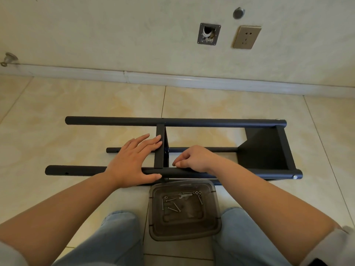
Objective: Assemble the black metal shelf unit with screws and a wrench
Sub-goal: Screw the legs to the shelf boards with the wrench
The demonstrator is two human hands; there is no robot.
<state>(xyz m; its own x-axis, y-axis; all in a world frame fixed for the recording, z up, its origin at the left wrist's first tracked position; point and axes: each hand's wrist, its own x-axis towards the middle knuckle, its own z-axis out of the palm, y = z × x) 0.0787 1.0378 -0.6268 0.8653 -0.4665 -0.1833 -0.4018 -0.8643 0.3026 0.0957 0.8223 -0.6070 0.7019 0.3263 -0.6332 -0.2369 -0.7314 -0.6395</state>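
Observation:
The black metal shelf unit [221, 122] lies on its side on the tiled floor, three round poles running left to right. One shelf panel [266, 148] sits at the right end, and a second panel [160, 146] stands between the poles near the middle. My left hand [130, 160] lies flat with straight fingers against the middle panel, thumb on the near pole [76, 170]. My right hand [194, 159] rests on the near pole just right of that panel, fingertips pinched together; what they pinch is hidden. Screws [173, 206] and a small wrench [185, 194] lie in a tray.
A smoky translucent plastic tray [215, 219] sits on the floor between my knees, just in front of the near pole. The wall with a socket [246, 37], an open wall box [209, 34] and a white skirting board [172, 79] runs behind the shelf unit.

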